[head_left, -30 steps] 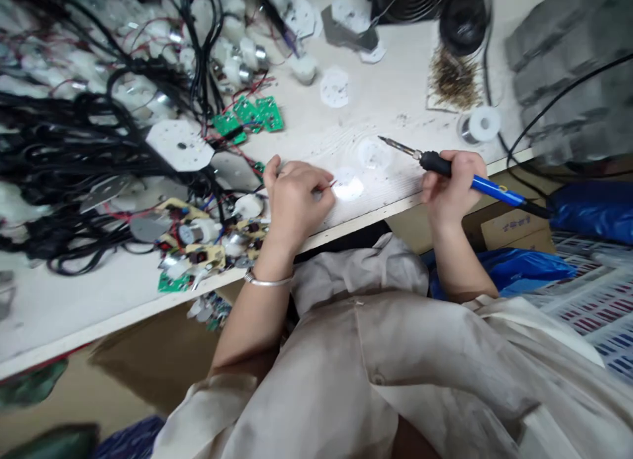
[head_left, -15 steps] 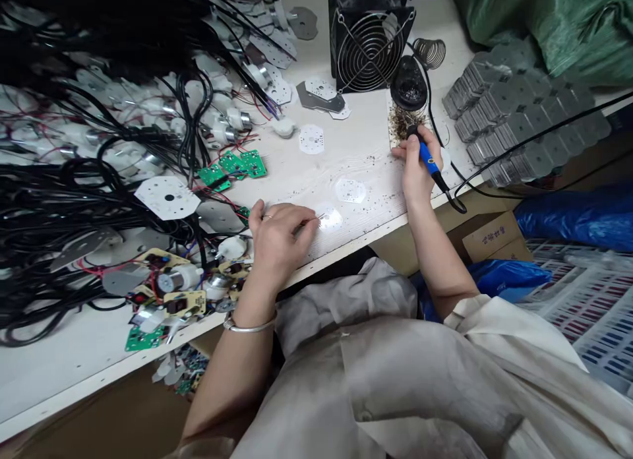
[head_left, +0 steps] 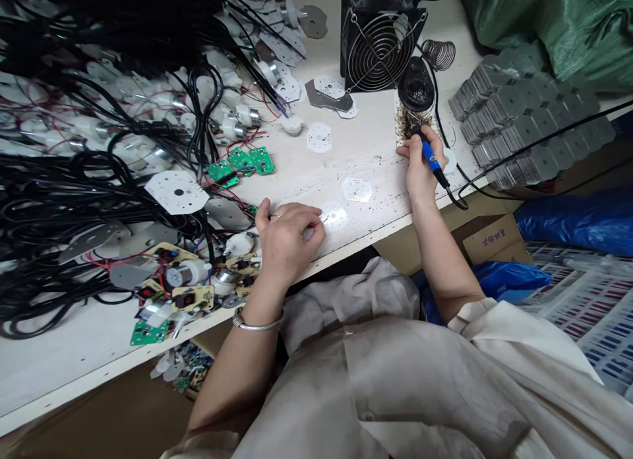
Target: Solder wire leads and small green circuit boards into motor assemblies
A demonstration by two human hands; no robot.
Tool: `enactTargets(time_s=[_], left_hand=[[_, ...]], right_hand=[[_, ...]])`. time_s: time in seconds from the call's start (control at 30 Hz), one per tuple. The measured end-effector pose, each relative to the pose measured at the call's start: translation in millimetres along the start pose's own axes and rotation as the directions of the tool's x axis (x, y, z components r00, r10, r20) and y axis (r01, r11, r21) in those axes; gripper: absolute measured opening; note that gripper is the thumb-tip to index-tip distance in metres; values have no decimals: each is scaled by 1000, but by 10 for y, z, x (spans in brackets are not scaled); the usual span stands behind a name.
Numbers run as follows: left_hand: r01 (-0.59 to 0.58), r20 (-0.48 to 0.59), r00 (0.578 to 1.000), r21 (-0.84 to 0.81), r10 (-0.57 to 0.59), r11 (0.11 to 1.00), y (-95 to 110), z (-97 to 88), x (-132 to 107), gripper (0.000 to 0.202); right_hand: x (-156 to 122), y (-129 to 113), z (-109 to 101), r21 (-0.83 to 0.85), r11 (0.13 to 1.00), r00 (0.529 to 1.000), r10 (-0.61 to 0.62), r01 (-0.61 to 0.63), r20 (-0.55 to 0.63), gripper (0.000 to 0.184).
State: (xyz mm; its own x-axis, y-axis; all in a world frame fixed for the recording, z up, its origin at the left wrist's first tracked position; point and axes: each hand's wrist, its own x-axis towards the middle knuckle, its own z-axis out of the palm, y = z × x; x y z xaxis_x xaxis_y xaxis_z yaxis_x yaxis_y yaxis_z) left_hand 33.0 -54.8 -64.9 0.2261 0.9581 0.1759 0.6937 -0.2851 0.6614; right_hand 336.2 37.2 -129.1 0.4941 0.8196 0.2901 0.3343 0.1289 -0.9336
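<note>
My right hand (head_left: 421,165) grips a soldering iron (head_left: 431,157) with a blue handle. Its tip end points away from me, over a debris-covered pad (head_left: 403,126) in front of a dark soldering iron stand (head_left: 415,86). My left hand (head_left: 291,238) rests at the table's front edge, thumb and forefinger pinched on a thin wire (head_left: 324,219). The wire's end pokes out over a shiny white LED board (head_left: 336,217) lying flat beside the fingertips. Another white LED board (head_left: 357,189) lies just beyond it, and a third board (head_left: 319,137) sits farther back.
A black fan (head_left: 380,50) with a wire guard stands at the back. Cabled motors (head_left: 192,272) and green circuit boards (head_left: 242,161) crowd the left. Stacked metal plates (head_left: 524,116) stand at the right, near a green sack (head_left: 554,30). The iron's cord loops over the table edge.
The whole scene has shifted slightly to the right as my head turned. Both hands keep nearly the same places on the table and the same grips.
</note>
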Motion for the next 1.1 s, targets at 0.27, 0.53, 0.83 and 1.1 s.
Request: enactTargets(time_s=[0.27,0.53,0.83,1.1], left_hand=[[-1,0,1000,8,1,1000,17,4,-14,19],[-8,-33,999,26,9,1000,-2,54,-18,21],[-20,-59,998,81,25,997,15,126,-32,20],[-28,-22,999,83,30,996,-20,110,-7,17]], right_hand=[[-39,-180,4,18,999,999,33,-32,-23,53],[-206,-386,-6,71,997,998,-39,43,-44,49],[-1208,-920,-18,275,961,985,-8,-41,174,34],[-1197,-946,-66,229,966,938,33,-118,346,39]])
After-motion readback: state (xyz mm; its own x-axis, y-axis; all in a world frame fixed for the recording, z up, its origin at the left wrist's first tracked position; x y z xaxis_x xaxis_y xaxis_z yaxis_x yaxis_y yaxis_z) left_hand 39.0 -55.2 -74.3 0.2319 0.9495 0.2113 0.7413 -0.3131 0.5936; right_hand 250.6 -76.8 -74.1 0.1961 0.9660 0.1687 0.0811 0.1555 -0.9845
